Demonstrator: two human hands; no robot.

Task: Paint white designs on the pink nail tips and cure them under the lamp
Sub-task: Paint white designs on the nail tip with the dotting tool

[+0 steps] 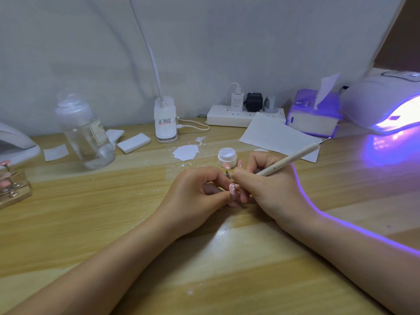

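Observation:
At the middle of the wooden table my left hand (200, 189) pinches a pink nail tip (232, 188) with white marks on it. My right hand (266, 185) grips a cream dotting pen (288, 159), whose lower tip points down just above the nail tip. An open small jar of white gel (227, 156) stands right behind my hands. The curing lamp (384, 103) sits at the far right, glowing violet. More pink nail tips on metal stands sit in a wooden holder (11, 189) at the left edge.
A clear bottle (85, 130) stands at back left beside white pads (134, 142). A patch of white paint (186, 152) is smeared on the table. A desk lamp base (166, 120), power strip (241, 115), paper sheet (277, 135) and tissue box (314, 112) line the back.

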